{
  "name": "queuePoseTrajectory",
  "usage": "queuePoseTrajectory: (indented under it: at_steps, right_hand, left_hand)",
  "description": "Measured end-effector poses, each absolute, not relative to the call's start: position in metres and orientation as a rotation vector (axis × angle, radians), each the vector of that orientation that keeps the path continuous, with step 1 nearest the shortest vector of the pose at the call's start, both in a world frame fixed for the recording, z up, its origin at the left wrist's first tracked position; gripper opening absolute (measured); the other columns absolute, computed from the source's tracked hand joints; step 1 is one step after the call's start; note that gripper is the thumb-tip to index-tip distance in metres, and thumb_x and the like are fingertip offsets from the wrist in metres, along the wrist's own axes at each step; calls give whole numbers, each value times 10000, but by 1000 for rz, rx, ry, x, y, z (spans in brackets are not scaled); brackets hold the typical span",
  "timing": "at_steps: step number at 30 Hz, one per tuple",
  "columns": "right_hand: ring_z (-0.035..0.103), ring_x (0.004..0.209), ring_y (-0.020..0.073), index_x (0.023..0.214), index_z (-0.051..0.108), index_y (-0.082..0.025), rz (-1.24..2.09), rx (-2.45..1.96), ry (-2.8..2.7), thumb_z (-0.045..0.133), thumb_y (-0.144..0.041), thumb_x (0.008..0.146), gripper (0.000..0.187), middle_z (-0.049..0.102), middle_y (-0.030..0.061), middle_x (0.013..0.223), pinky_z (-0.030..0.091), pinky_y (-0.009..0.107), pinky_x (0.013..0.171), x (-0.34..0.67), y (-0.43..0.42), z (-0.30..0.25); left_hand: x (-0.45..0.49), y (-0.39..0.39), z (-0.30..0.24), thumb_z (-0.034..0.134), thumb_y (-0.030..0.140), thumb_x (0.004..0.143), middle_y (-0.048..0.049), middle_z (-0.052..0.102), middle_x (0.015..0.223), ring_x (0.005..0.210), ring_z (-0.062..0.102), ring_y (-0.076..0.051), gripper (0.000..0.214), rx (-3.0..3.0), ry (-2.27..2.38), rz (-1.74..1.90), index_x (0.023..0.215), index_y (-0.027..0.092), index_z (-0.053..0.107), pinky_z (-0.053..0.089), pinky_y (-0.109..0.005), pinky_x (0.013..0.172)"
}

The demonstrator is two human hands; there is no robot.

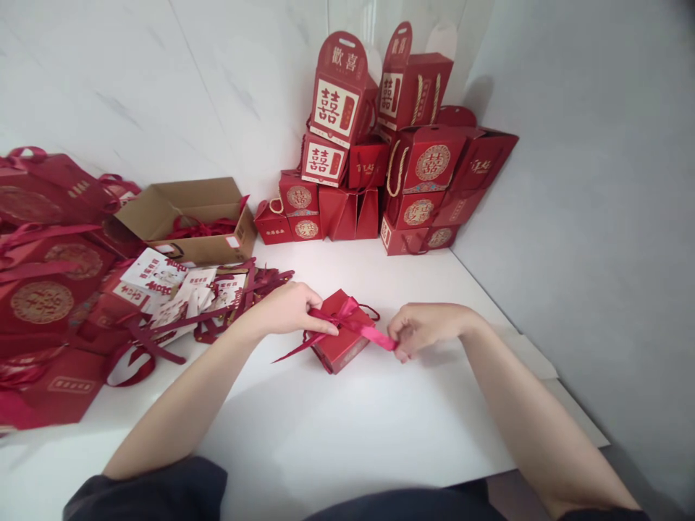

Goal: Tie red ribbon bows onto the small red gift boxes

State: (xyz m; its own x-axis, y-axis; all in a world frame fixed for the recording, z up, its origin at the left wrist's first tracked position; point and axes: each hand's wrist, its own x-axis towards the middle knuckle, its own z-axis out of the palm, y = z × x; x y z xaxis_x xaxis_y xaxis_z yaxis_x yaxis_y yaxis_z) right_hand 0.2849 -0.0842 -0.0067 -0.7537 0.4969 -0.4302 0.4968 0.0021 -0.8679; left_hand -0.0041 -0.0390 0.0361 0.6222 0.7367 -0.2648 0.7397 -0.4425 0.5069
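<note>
A small red gift box (343,349) rests at an angle on the white table, with dark red cord handles at its sides. Across its top lies a shiny red ribbon (374,336) tied in a bow, one tail trailing to the left. My left hand (290,307) reaches over the box's left side, thumb and fingers closed on the ribbon by the knot. Off to the right, my right hand (428,327) pinches the other tail and holds it stretched away from the box. The fingertips partly hide the ribbon's end.
Red gift boxes (434,166) stand stacked at the back against the wall. More boxes with ribbons (43,304) pile up at the left. Between them are a cardboard box (209,252) holding red ribbon and a heap of white tags (155,271) with dark red ribbons.
</note>
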Motion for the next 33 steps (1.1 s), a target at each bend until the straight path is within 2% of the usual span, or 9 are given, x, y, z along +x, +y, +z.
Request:
queuePoseTrajectory:
  at_steps: [3, 6, 8, 10, 13, 16, 18, 22, 33]
  right_hand:
    - [653, 857, 200, 943, 690, -176, 1686, -1170, -2344, 629, -309, 791, 211, 708, 48, 918, 486, 288, 743, 295, -79, 4]
    - [619, 957, 207, 993, 673, -203, 1254, -1222, -2201, 518, -373, 878, 258, 686, 49, 1025, 453, 330, 858, 287, -73, 19]
    - [584, 1043, 208, 1031, 647, -218, 1120, -1190, -2068, 477, -432, 902, 302, 653, 54, 1106, 421, 348, 928, 270, -69, 25]
    - [546, 1120, 207, 1040, 627, -228, 1118, -1140, -2031, 491, -454, 897, 300, 603, 60, 1197, 404, 359, 959, 249, -65, 24]
    - [496, 1197, 219, 902, 623, -207, 1169, -1069, -2089, 594, -439, 844, 241, 534, 74, 1289, 376, 372, 997, 227, -59, 15]
    - [536, 1148, 218, 743, 591, -180, 1296, -1006, -2141, 627, -429, 828, 265, 487, 77, 1342, 389, 367, 983, 222, -57, 8]
    - [533, 1155, 215, 711, 589, -178, 1359, -970, -2145, 607, -423, 847, 281, 471, 72, 1358, 392, 365, 984, 225, -58, 5]
    - [428, 1276, 222, 758, 632, -199, 1300, -944, -2124, 628, -393, 843, 212, 485, 62, 1339, 308, 392, 1071, 230, -61, 3]
    - [419, 1279, 208, 802, 663, -219, 1290, -924, -2148, 618, -391, 858, 187, 486, 44, 1319, 305, 370, 1075, 233, -64, 3]
  left_hand:
    - [-7, -37, 41, 687, 623, 601, 56, 271, 533, 506, 239, -82, 541, 2176, 1057, -56, 536, 172, 396, 153, -255, 487]
    - [-9, -36, 42, 702, 583, 601, 55, 329, 528, 507, 264, -84, 478, 2192, 1019, -49, 560, 166, 473, 162, -252, 493]
    - [-10, -37, 41, 703, 584, 596, 57, 320, 521, 507, 248, -82, 487, 2232, 1018, -23, 546, 164, 461, 154, -253, 500]
    - [-10, -38, 40, 697, 604, 591, 61, 297, 514, 510, 228, -82, 514, 2270, 1028, -5, 533, 165, 436, 147, -254, 505]
    - [-11, -40, 39, 687, 636, 583, 64, 278, 506, 512, 214, -84, 547, 2322, 1058, 9, 529, 168, 410, 141, -255, 507]
    - [-12, -41, 39, 670, 665, 585, 60, 307, 501, 504, 241, -85, 563, 2360, 1095, -9, 532, 169, 409, 144, -258, 509]
    - [-13, -42, 38, 662, 682, 582, 56, 335, 492, 496, 268, -85, 572, 2376, 1119, -23, 527, 168, 420, 147, -260, 510]
    - [-13, -42, 36, 655, 708, 563, 45, 379, 472, 479, 301, -88, 582, 2393, 1159, -41, 513, 164, 455, 143, -266, 508]
    - [-12, -41, 37, 633, 750, 550, 45, 373, 457, 455, 286, -87, 606, 2388, 1216, -137, 501, 171, 460, 148, -278, 490]
